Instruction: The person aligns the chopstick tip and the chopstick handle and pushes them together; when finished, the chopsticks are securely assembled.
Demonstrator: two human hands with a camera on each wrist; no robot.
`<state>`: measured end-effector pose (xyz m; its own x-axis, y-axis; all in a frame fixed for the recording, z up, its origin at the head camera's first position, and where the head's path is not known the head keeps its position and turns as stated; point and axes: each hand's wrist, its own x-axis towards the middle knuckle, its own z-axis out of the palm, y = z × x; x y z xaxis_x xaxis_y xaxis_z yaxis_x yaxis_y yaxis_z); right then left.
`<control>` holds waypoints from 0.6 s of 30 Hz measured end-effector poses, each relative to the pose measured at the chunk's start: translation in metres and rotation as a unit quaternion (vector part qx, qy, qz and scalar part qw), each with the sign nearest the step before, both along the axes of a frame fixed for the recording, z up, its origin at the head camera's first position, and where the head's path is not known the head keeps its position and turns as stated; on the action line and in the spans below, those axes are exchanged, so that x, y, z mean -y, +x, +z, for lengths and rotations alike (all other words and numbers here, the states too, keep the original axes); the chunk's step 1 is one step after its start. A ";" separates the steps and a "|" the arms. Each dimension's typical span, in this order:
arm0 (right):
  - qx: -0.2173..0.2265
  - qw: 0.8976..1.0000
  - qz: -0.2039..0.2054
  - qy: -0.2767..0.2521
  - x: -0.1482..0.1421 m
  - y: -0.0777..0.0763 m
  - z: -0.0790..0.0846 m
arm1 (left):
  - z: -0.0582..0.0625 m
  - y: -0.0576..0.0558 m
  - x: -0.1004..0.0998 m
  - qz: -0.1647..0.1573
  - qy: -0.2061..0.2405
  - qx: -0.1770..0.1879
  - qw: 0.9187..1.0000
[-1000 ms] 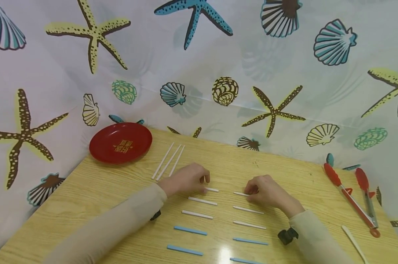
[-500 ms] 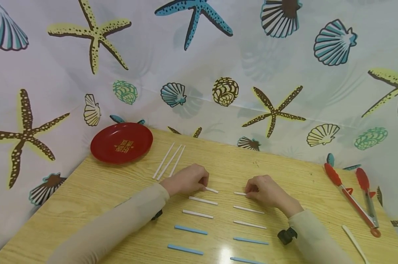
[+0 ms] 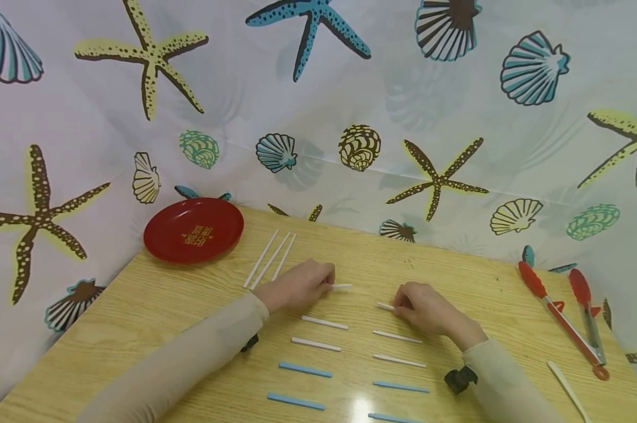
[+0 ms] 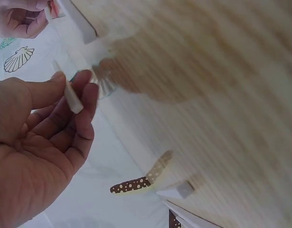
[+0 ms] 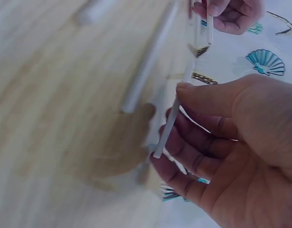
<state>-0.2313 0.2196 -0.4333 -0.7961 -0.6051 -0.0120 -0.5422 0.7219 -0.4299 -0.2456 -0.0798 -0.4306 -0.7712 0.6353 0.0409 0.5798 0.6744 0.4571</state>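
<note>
My left hand (image 3: pixel 297 284) pinches a short white chopstick piece (image 3: pixel 343 286) between thumb and fingers, raised off the table. In the left wrist view that piece (image 4: pixel 72 98) is squared, with its end showing past the thumb. My right hand (image 3: pixel 428 307) pinches a second, slimmer white chopstick piece (image 3: pixel 384 306); the right wrist view has this piece (image 5: pixel 167 127) lying across the fingers under the thumb. The two pieces are apart, with inner ends roughly facing each other. Nearer to me lie two columns of loose pieces, white ones (image 3: pixel 325 322) and blue ones (image 3: pixel 304 369).
Three long white chopsticks (image 3: pixel 270 258) lie beyond my left hand, beside a red plate (image 3: pixel 165 235). Red-tipped tongs (image 3: pixel 561 320) and a pale slender utensil (image 3: pixel 568 389) lie at the right. A patterned cloth (image 3: pixel 329 188) hangs behind the wooden table (image 3: pixel 112 317).
The left hand's piece has risen from the table and turned nearly level. The right hand's piece has tilted, its inner end slightly higher. The other pieces have stayed put.
</note>
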 end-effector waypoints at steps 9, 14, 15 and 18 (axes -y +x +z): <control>-0.018 0.998 -0.006 -0.052 -0.006 -0.001 0.019 | 0.006 -0.007 -0.001 -0.008 0.070 -0.028 0.997; -0.011 0.996 -0.017 -0.090 -0.009 -0.002 0.025 | 0.012 -0.008 0.000 0.028 0.129 0.035 0.991; -0.010 0.995 -0.019 -0.099 -0.010 -0.002 0.026 | 0.012 -0.008 0.001 0.033 0.145 0.048 0.988; -0.014 0.991 -0.020 -0.134 -0.012 -0.002 0.029 | 0.013 -0.009 0.002 0.044 0.198 0.088 0.975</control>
